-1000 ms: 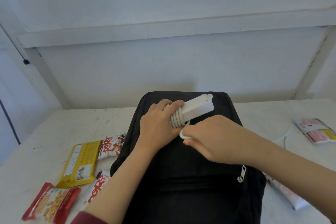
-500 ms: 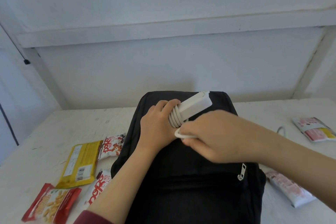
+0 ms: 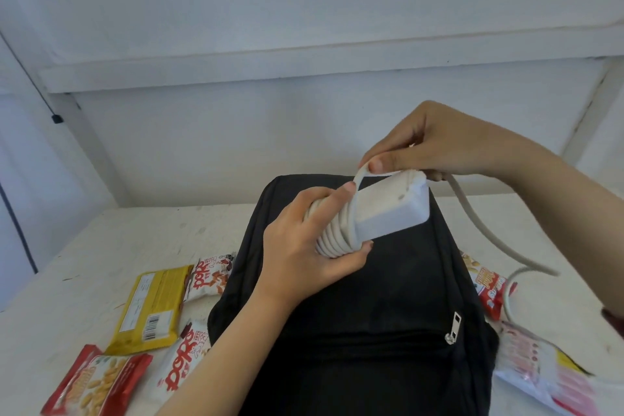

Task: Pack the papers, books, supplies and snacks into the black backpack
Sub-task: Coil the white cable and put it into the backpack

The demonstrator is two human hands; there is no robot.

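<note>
Charger (image 3: 388, 213), white, cord-wound, clasped by left hand (image 3: 304, 246); cord (image 3: 472, 219) pinched in right hand (image 3: 439, 142)

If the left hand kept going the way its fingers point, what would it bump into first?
Probably the right hand, which pinches the cord just past the charger that the left hand grips; depth is hard to judge.

Backpack (image 3: 388, 297): plain black; zipper pull (image 3: 454, 328) silver.
Power adapter (image 3: 388, 213): white. Cable (image 3: 472, 223): off-white.
Left: yellow packet (image 3: 148, 307) with a white barcode label; far snack bag (image 3: 209, 275) and near snack bag (image 3: 182, 371) white with red lettering; peanut packet (image 3: 98, 382) red with tan nuts printed.
Right: red-and-white packet (image 3: 489, 287); near right, white packet (image 3: 540, 375) with pink markings and a yellow patch.
Table (image 3: 84, 246): scuffed white.
</note>
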